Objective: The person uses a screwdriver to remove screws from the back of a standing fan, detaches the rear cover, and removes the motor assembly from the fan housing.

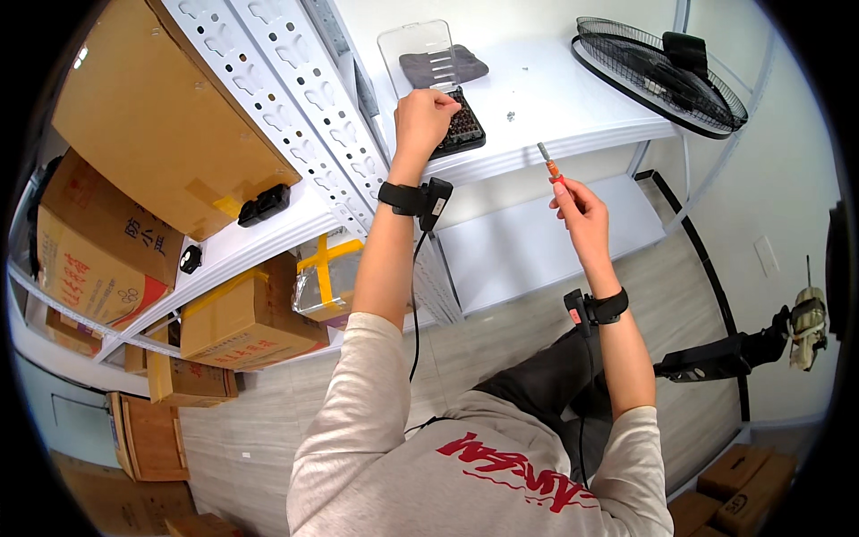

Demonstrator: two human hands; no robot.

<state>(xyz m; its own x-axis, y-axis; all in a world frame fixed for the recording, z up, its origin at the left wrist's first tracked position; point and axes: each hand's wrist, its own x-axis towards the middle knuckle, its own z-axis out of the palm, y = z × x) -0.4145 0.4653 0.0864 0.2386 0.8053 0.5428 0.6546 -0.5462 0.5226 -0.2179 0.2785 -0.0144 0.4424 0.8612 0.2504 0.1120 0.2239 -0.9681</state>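
Note:
My left hand (pixel 422 121) is over a black screwdriver bit case (pixel 464 141) on the white shelf, its fingers pinched together at the rows of small bits. Whatever may be between those fingertips is too small to make out. The clear lid (pixel 414 45) of the case stands raised behind it. In my right hand (pixel 582 213) is a screwdriver (pixel 550 165) with an orange-red handle, its grey shaft tilted up and away from me. The screwdriver is held in front of the shelf edge, apart from the case.
A dark grey cloth (pixel 465 63) lies behind the case. Small metal pieces (pixel 511 115) rest on the shelf (pixel 546 107). At the far right stands a fan with a wire cage (pixel 662 76). Cardboard boxes (pixel 242 318) fill the left rack, whose perforated post (pixel 295 80) rises beside my left arm.

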